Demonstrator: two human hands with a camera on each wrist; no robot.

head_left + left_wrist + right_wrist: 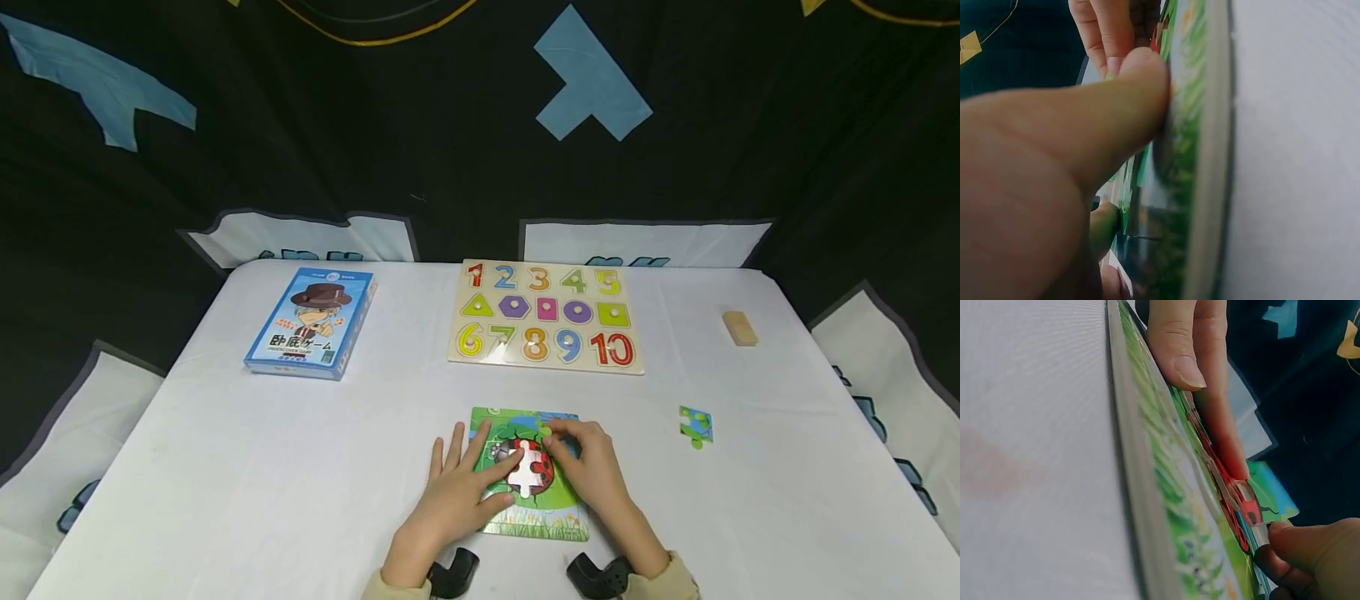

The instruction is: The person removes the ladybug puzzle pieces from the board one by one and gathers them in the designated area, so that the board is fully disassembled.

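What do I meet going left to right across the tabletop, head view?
Blue box → left hand → right hand → loose puzzle piece → wooden block.

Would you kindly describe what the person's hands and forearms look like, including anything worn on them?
The left hand and right hand are bare, with no gloves or rings showing. The left sleeve and right sleeve are light beige. A black, bent device shows at each wrist's inner side: left device, right device.
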